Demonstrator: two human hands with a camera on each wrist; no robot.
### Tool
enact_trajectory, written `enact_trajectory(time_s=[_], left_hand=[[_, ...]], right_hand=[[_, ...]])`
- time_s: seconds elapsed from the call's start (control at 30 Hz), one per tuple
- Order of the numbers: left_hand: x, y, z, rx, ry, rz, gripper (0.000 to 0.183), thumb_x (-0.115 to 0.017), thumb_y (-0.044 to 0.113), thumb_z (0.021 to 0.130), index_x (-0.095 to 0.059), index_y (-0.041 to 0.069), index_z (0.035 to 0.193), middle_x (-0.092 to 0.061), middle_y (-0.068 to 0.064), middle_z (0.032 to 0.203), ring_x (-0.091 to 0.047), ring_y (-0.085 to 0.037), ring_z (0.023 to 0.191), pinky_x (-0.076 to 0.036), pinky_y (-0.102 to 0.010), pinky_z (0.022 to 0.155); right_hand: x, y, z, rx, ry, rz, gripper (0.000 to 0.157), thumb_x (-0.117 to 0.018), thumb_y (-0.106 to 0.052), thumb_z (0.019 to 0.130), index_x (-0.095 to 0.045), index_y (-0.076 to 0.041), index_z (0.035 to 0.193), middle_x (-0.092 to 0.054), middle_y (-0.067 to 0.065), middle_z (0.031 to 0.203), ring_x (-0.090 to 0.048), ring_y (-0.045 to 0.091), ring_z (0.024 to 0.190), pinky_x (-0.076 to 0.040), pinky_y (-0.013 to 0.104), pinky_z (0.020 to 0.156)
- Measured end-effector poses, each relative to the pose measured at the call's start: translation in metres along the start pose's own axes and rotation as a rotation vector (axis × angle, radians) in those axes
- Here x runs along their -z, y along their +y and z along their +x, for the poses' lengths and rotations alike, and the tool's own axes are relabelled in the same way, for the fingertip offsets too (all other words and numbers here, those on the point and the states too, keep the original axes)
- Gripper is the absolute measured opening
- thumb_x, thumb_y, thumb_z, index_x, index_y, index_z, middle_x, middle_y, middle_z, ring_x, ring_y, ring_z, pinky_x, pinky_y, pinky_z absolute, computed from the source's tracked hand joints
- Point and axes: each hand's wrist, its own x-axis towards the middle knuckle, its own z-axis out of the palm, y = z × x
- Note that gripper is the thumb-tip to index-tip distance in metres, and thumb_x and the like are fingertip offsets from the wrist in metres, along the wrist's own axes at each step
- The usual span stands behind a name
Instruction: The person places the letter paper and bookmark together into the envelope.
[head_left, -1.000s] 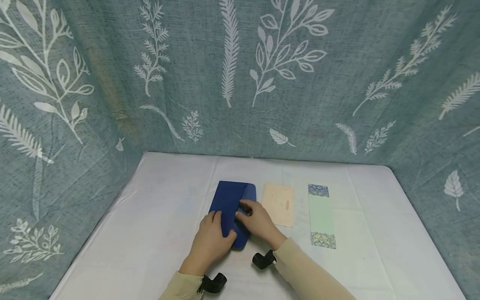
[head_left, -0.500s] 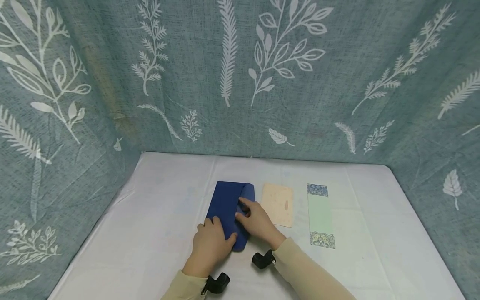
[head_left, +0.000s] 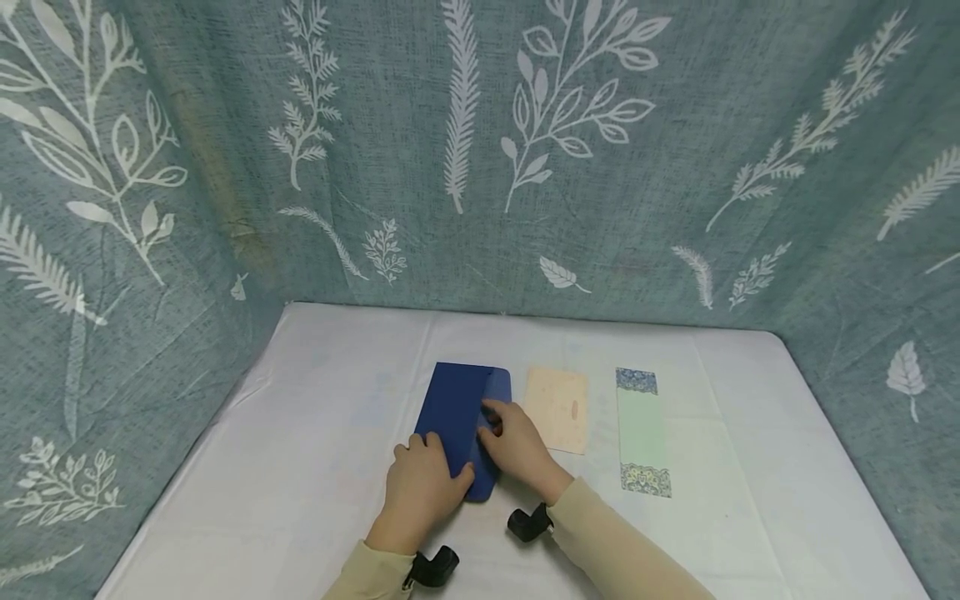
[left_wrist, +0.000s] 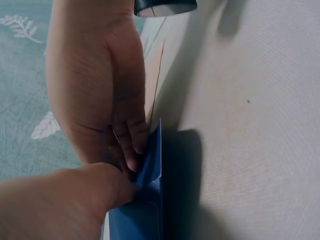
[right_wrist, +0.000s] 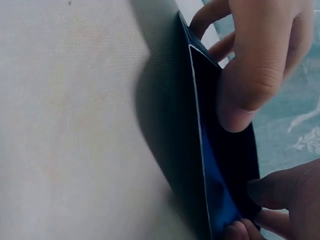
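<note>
A dark blue envelope point(head_left: 453, 400) stands at mid-table, its lighter flap point(head_left: 498, 385) on the right side. My left hand point(head_left: 422, 492) grips the lower left part, fingers over the far edge and thumb on the near side. In the right wrist view, the left thumb point(right_wrist: 237, 112) presses the envelope point(right_wrist: 217, 192), which is tilted up off the cloth. At the flap side, my right hand point(head_left: 517, 442) pinches the envelope's edge with curled fingers. The left wrist view has the right hand point(left_wrist: 100, 75) reaching down to the flap; its fingertips are partly hidden.
A pale beige card point(head_left: 557, 408) lies just right of the envelope. Farther right is a light green strip point(head_left: 642, 429) with patterned ends. White cloth covers the table point(head_left: 330, 392); a leaf-print curtain point(head_left: 405, 150) hangs behind it and along the sides.
The left hand has shifted slightly down the envelope toward the near edge. My right thumb and fingers have edged slightly right along the flap. The card and strip stay in place.
</note>
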Motion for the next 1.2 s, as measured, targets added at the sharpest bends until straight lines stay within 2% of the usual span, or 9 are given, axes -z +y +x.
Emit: enact_trajectory(time_s=[0.23, 0.3, 0.4, 0.5, 0.8, 1.0, 1.2], left_hand=[[-0.001, -0.003, 0.001, -0.003, 0.024, 0.004, 0.076, -0.067, 0.051, 0.082, -0.054, -0.015, 0.119, -0.053, -0.031, 0.105, -0.054, -0.046, 0.092, -0.051, -0.051, 0.068], [-0.002, -0.003, 0.002, -0.004, 0.031, 0.005, 0.076, -0.067, 0.051, 0.081, -0.054, -0.015, 0.119, -0.054, -0.031, 0.104, -0.054, -0.046, 0.092, -0.051, -0.051, 0.068], [-0.003, -0.004, 0.003, -0.006, 0.039, 0.008, 0.077, -0.068, 0.050, 0.081, -0.054, -0.016, 0.118, -0.054, -0.031, 0.104, -0.054, -0.046, 0.092, -0.051, -0.051, 0.069], [-0.004, -0.004, 0.003, -0.009, 0.045, 0.011, 0.077, -0.068, 0.049, 0.081, -0.054, -0.016, 0.118, -0.054, -0.031, 0.103, -0.054, -0.045, 0.092, -0.050, -0.051, 0.068], [-0.005, -0.004, 0.002, -0.011, 0.041, 0.025, 0.077, -0.068, 0.050, 0.080, -0.055, -0.015, 0.117, -0.054, -0.030, 0.103, -0.054, -0.044, 0.091, -0.051, -0.049, 0.067], [-0.005, -0.004, 0.001, -0.008, 0.031, 0.020, 0.077, -0.067, 0.051, 0.080, -0.055, -0.015, 0.118, -0.055, -0.030, 0.103, -0.054, -0.044, 0.091, -0.051, -0.049, 0.068], [-0.006, -0.004, 0.001, -0.008, 0.046, 0.014, 0.078, -0.067, 0.052, 0.080, -0.056, -0.015, 0.117, -0.055, -0.029, 0.103, -0.055, -0.043, 0.090, -0.051, -0.048, 0.067]], right_hand=[[0.018, 0.001, -0.005, 0.023, 0.026, 0.096, 0.038, -0.062, -0.013, 0.094, -0.056, 0.000, 0.130, -0.061, 0.010, 0.111, -0.059, 0.014, 0.086, -0.050, 0.029, 0.070], [0.025, 0.005, -0.006, 0.035, 0.047, 0.116, 0.039, -0.062, -0.016, 0.095, -0.056, -0.002, 0.130, -0.061, 0.010, 0.112, -0.061, 0.015, 0.088, -0.051, 0.030, 0.071], [0.040, 0.013, -0.005, 0.008, 0.074, 0.133, 0.043, -0.064, -0.023, 0.095, -0.055, -0.005, 0.133, -0.060, 0.010, 0.115, -0.061, 0.019, 0.092, -0.052, 0.034, 0.074], [0.055, 0.025, -0.003, -0.044, 0.099, 0.118, 0.049, -0.066, -0.030, 0.093, -0.054, -0.007, 0.135, -0.060, 0.011, 0.119, -0.060, 0.022, 0.098, -0.051, 0.039, 0.079], [0.092, 0.062, 0.007, -0.137, 0.112, 0.013, 0.065, -0.069, -0.039, 0.089, -0.049, -0.003, 0.139, -0.052, 0.019, 0.130, -0.051, 0.035, 0.117, -0.045, 0.048, 0.093], [0.103, 0.073, 0.010, -0.161, 0.099, -0.018, 0.068, -0.070, -0.039, 0.088, -0.046, 0.000, 0.139, -0.048, 0.023, 0.133, -0.049, 0.038, 0.121, -0.042, 0.051, 0.096], [0.107, 0.079, 0.012, -0.187, 0.093, -0.047, 0.069, -0.071, -0.036, 0.088, -0.044, 0.003, 0.139, -0.046, 0.026, 0.135, -0.047, 0.040, 0.123, -0.041, 0.052, 0.098]])
